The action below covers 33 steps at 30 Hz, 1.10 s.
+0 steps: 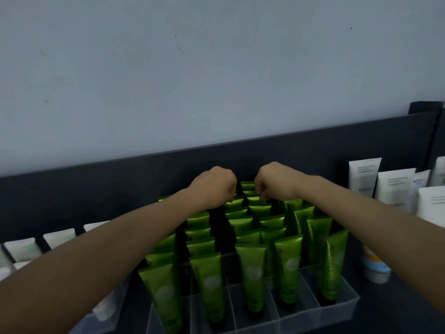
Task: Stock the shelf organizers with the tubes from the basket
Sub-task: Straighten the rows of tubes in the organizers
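Left of the clear organizer (342,302), I see white tubes (22,249) standing in rows along the dark shelf back (96,184). My left hand (213,186) reaches over the organizer's far rows, fingers curled down and hidden behind the knuckles; I cannot tell whether it pinches a tube top or is merely closed. The green tubes (251,273) fill the organizer, caps down, in about 5 lanes, with dark gaps in the lane under my left wrist. My right hand (273,182) sits just beside the left, over the same far rows, curled the same way, so I cannot tell its grip either. Right of the organizer stand taller white tubes (363,177). The basket is out of view. To seat tubes well here, I judge I should lower each straight into its lane, cap first, and press the crimped tops level so neighbours stay upright.
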Each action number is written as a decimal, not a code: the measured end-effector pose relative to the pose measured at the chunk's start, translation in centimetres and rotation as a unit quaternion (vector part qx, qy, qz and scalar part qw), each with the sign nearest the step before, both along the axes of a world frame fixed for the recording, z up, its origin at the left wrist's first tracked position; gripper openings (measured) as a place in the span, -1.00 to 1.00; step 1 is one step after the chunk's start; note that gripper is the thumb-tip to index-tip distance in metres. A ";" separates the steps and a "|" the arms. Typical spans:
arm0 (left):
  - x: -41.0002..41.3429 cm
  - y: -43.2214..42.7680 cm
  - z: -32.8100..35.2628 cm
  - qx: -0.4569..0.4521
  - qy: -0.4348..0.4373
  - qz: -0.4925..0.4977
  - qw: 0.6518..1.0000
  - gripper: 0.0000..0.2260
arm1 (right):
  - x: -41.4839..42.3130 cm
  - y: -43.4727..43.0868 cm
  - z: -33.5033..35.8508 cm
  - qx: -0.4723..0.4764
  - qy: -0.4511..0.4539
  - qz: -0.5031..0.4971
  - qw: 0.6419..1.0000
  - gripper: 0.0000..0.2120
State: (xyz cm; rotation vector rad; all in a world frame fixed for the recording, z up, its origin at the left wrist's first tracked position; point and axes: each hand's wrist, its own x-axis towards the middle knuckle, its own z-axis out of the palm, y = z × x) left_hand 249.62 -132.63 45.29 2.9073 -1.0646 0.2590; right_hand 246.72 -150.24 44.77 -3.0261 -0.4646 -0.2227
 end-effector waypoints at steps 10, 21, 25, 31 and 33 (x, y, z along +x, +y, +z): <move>-0.2 1.0 -0.1 -0.018 -0.002 0.014 1.000 -0.94 | 0.0 -0.3 -0.2 0.008 -0.003 -0.005 1.000 -0.84; -3.2 1.7 0.6 -0.028 0.022 -0.036 0.999 -0.86 | -2.0 -0.9 1.4 0.068 -0.028 0.004 0.997 -0.86; -3.2 1.5 0.0 0.012 0.019 -0.031 0.999 -0.88 | -2.9 -0.1 1.0 0.047 0.025 0.018 0.998 -0.85; -3.3 1.7 -0.4 0.029 -0.017 -0.020 0.999 -0.86 | -3.1 -0.5 0.0 0.014 -0.008 0.020 1.000 -0.95; -3.3 1.9 -0.4 0.027 -0.031 -0.020 0.999 -0.86 | -3.2 -0.7 -0.1 0.008 -0.013 0.016 1.000 -0.95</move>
